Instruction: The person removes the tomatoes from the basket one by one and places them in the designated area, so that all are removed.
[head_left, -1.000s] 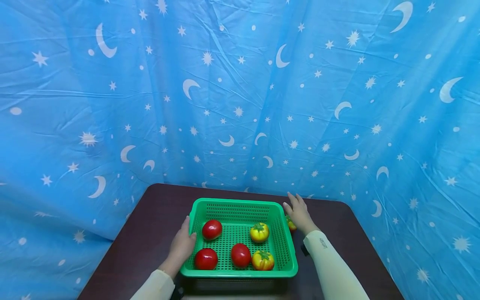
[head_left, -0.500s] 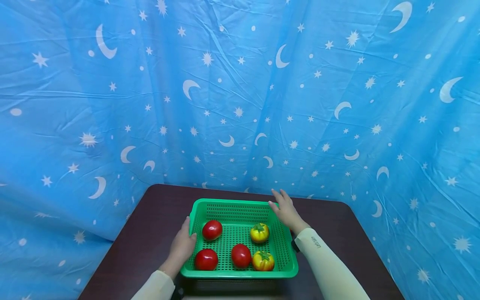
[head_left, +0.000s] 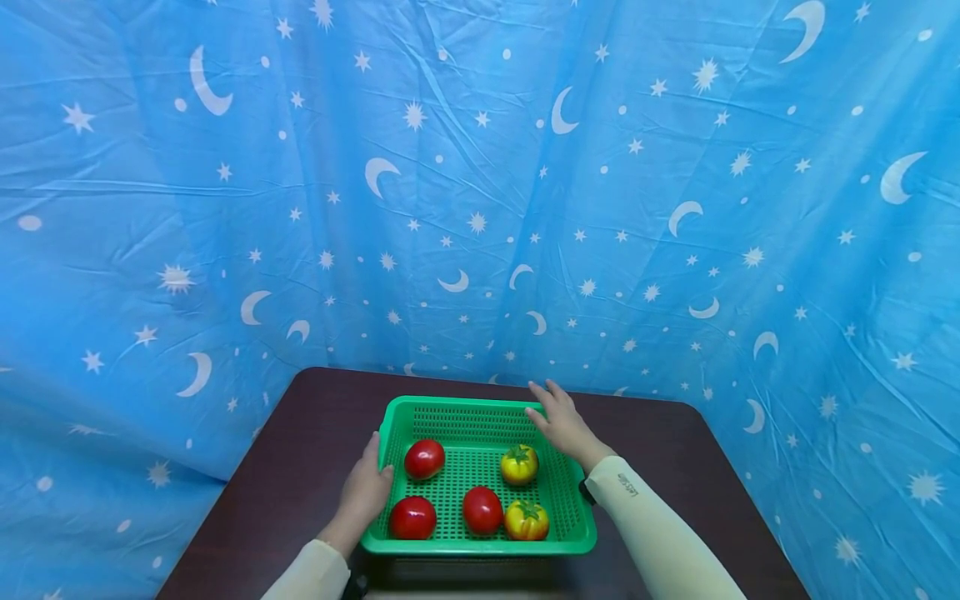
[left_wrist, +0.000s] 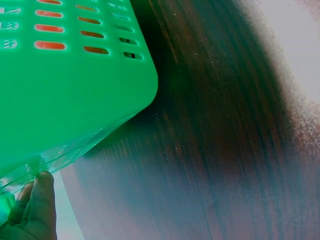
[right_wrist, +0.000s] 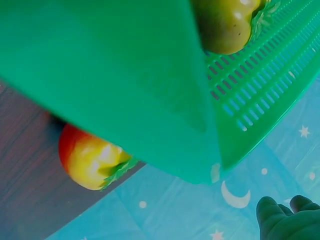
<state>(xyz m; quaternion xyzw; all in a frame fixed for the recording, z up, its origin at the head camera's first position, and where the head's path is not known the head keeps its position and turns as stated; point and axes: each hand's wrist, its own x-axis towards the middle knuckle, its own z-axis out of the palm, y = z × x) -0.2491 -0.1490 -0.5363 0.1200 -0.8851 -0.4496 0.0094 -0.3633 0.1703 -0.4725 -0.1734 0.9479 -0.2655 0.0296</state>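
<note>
A green plastic basket (head_left: 480, 547) with slotted walls sits on the dark table. Inside it lie smooth red fruits (head_left: 412, 518), tomato-like in look, and two yellow-and-red ribbed fruits (head_left: 519, 465) with green leafy tops. My left hand (head_left: 363, 492) lies along the basket's left side with straight fingers; in the left wrist view its fingertips (left_wrist: 45, 180) are right at the wall. Over the basket's back right corner, my right hand (head_left: 566, 429) is spread and holds nothing. Another yellow-and-red fruit (right_wrist: 92, 157) lies outside the right wall, hidden in the head view.
The dark wooden table (head_left: 277, 475) has rounded back corners. A blue curtain (head_left: 480, 208) with white moons and stars hangs close behind the table and along its sides.
My right hand has moved left from above the fruit outside the basket to the back right corner, its forearm now covering that fruit. The left hand and basket have stayed put.
</note>
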